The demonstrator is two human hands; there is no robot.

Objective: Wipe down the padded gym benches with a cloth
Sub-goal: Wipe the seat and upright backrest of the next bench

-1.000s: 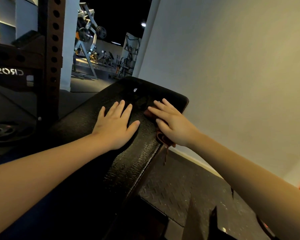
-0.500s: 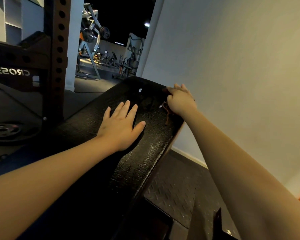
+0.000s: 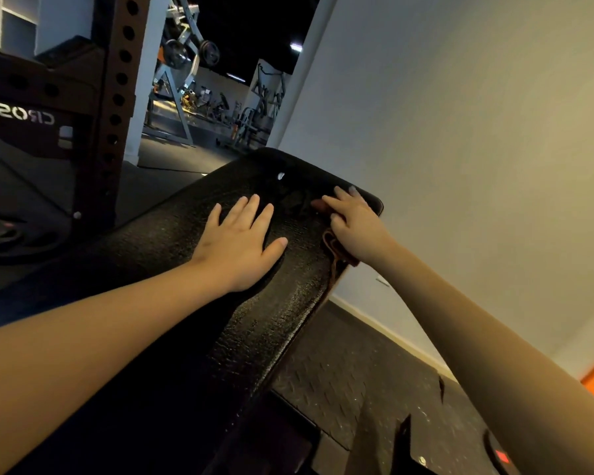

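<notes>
– While dim light is glancing off the black padded bench, what is lying around it in this gym?

– Its textured pad is running from near left up to far right, ending in a rounded corner close to a pale wall. Dark studded floor mats are showing on the right, below the pad. On the left, a brown rack upright with a row of holes is standing beside the bench, and a weight plate is lying low at the left edge. Far off, through an opening, grey machines are standing in a darker hall.

– And what are the person's hands doing?

– The left hand is lying palm down on the middle of the pad, fingers straight and spread, holding nothing. The right hand is pressing a brownish cloth onto the pad's far right edge, its fingers stretching forward and nearly flat, not curling around it.

– Where exactly is the cloth sitting?

– It is lying under the right palm, just short of the far corner. A fold is peeking out on the thumb side, and the near end is hanging over the right edge of the pad. Both hands are resting apart, with bare pad showing between them.
</notes>
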